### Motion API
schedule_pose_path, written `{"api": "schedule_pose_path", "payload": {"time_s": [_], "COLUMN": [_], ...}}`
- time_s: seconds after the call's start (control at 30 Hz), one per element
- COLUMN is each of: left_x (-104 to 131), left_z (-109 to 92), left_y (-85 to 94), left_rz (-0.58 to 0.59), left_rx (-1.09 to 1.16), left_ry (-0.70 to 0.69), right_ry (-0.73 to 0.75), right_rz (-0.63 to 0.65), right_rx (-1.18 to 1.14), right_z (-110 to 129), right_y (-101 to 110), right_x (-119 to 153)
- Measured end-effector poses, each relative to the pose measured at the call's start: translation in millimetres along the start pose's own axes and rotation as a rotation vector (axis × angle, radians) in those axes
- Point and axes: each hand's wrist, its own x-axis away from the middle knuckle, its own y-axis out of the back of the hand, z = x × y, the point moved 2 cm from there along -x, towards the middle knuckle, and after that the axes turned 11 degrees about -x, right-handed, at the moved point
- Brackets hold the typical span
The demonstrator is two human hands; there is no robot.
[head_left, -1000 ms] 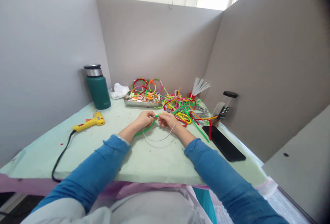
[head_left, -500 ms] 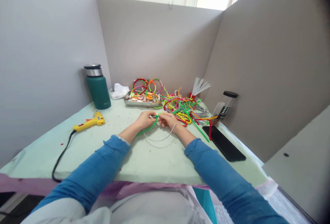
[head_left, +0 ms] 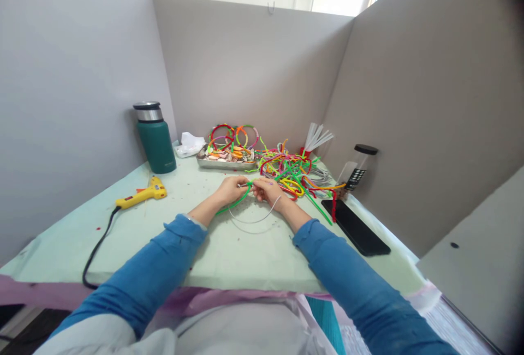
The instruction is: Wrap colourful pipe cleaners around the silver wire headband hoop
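Over the middle of the table, my left hand (head_left: 231, 190) is closed in a pinch on a fuzzy green pipe cleaner (head_left: 238, 203), whose tail hangs down below the fingers. Right beside it, my right hand (head_left: 268, 191) has its fingers closed on a thin whitish wire hoop (head_left: 254, 222). The hoop curves down below both hands, and its upper part is hidden by them. Between the fingertips of the two hands, green fuzz is bunched around the hoop; the exact wrapping is too small to make out.
A tangled pile of coloured pipe cleaners (head_left: 286, 167) lies beyond my right hand. Behind are a metal tray (head_left: 227, 164) and finished coloured rings (head_left: 221, 137). A yellow glue gun (head_left: 141, 196) and green bottle (head_left: 156, 145) stand left; a black phone (head_left: 356, 228) lies right.
Almost nothing differs. The fingertips and the green pipe cleaner between them have shifted very slightly; both hands keep their hold.
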Motion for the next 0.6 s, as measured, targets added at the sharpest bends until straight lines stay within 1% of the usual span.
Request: {"api": "schedule_pose_path", "payload": {"time_s": [0.1, 0.23, 0.4, 0.6], "left_x": [0, 2, 5, 9], "left_z": [0, -5, -10, -14], "left_y": [0.9, 3.7, 5.3, 6.0], "left_rz": [-0.003, 0.016, 0.053, 0.110], "left_rx": [0.020, 0.033, 0.092, 0.212], "left_ry": [0.001, 0.024, 0.115, 0.228], "right_ry": [-0.005, 0.000, 0.004, 0.004], "right_rz": [0.004, 0.016, 0.016, 0.005], "right_rx": [-0.013, -0.020, -0.013, -0.023], "right_z": [0, 0, -1, -5], "right_y": [1, 0, 0, 3], "right_x": [0, 0, -1, -5]}}
